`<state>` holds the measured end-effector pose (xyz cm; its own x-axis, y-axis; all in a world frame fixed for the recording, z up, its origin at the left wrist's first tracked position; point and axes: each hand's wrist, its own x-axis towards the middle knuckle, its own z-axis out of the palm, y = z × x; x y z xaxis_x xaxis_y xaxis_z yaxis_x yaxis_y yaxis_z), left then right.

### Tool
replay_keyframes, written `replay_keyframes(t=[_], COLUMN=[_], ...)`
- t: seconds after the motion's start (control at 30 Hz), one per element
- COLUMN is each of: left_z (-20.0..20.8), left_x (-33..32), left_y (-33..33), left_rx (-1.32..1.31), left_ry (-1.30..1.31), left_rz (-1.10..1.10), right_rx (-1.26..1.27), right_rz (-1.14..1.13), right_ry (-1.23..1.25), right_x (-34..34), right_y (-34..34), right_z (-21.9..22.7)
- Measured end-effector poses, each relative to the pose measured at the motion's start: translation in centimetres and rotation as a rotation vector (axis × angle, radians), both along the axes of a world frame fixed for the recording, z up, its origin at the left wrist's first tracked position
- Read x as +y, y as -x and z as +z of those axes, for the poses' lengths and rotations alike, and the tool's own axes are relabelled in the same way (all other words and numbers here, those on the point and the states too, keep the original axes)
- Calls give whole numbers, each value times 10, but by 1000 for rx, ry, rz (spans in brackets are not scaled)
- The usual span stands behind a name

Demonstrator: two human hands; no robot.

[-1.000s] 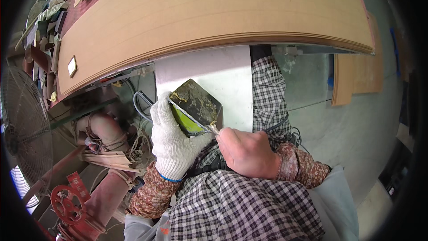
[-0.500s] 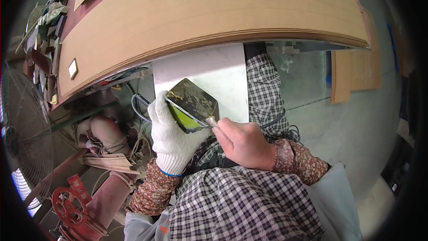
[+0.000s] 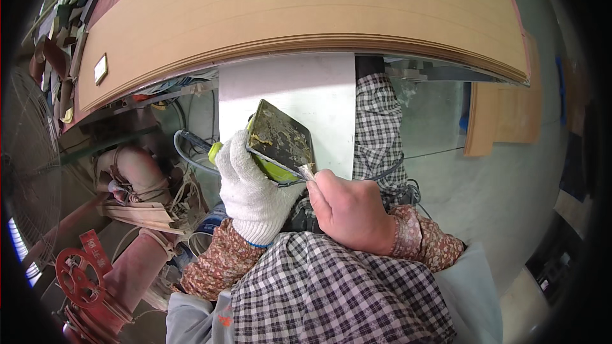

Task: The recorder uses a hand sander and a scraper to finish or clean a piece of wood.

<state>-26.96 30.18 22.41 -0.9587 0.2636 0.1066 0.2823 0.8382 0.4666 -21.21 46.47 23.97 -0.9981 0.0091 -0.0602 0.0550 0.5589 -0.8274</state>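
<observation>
A green power sander point(image 3: 273, 171) is held bottom up over my lap, its flat dark pad point(image 3: 280, 135) tilted and crusted with yellowish, worn residue. My left hand point(image 3: 254, 185), in a white knit glove, wraps round the sander's body from the left side; its fingertips are partly hidden behind the tool. At the pad's near right corner, my bare right hand point(image 3: 354, 207) pinches a small whitish, frayed scrap point(image 3: 308, 171) between thumb and forefinger. I cannot tell whether the scrap is stuck to the pad.
Tan boards point(image 3: 306, 9) are stacked on the bench ahead. A white panel point(image 3: 325, 102) lies below its edge. To the left are a grey hose point(image 3: 191, 153), a red pipe point(image 3: 143, 267) with a red handwheel point(image 3: 81, 277), and a fan point(image 3: 29, 172). More boards point(image 3: 503, 108) stand at right.
The sander has turned slightly, its pad showing more squarely, and a green part at its left end has come into sight. My right hand has shifted slightly, still pinching at the corner.
</observation>
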Motion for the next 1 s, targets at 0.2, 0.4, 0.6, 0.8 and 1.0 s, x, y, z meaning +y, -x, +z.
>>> replay_keyframes(t=[0.2,0.4,0.6,0.8,1.0], left_z=[-4,-10,-12,-12,-10], left_x=[4,2,2,2,0], left_y=[-8,-11,-15,-15,-16], left_rx=[55,62,90,142,93], left_ry=[22,20,21,10,12], left_rz=[6,36,10,-30,-19], right_rx=[-45,73,48,47,75], right_rz=[98,48,99,113,116], right_ry=[-293,-148,-200,-185,-143], right_x=[5,11,8,15,13], right_y=[-9,-11,-18,-13,-20], right_z=[-10,-11,-4,-16,-12])
